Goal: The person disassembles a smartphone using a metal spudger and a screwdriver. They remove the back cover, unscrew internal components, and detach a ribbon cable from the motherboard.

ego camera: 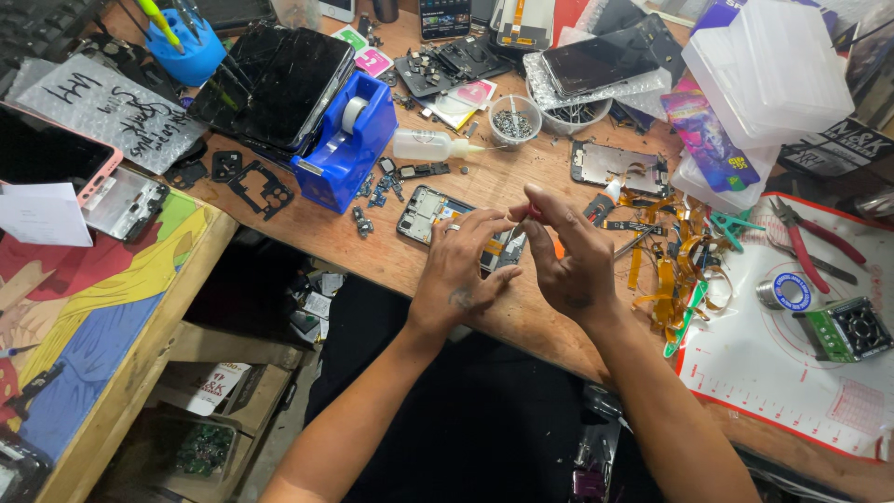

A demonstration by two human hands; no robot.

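My left hand (463, 263) and my right hand (566, 253) meet fingertip to fingertip above an opened phone body (438, 211) lying on the wooden bench. My right hand pinches a thin tool with a red and orange handle (557, 247), mostly hidden by the fingers. My left hand, with a ring on one finger, touches the tool's upper end; whether it holds a small part there I cannot tell. Orange flex cables (666, 270) lie in a heap just right of my right hand.
A blue tape dispenser (349, 140), a white squeeze bottle (426, 144) and a small bowl of screws (514, 119) stand behind the phone. Red-handled pliers (808, 244), a solder roll (782, 292) and a small green fan (847, 329) sit on a white mat (773, 373) at right. Cracked screens (279, 79) lie left.
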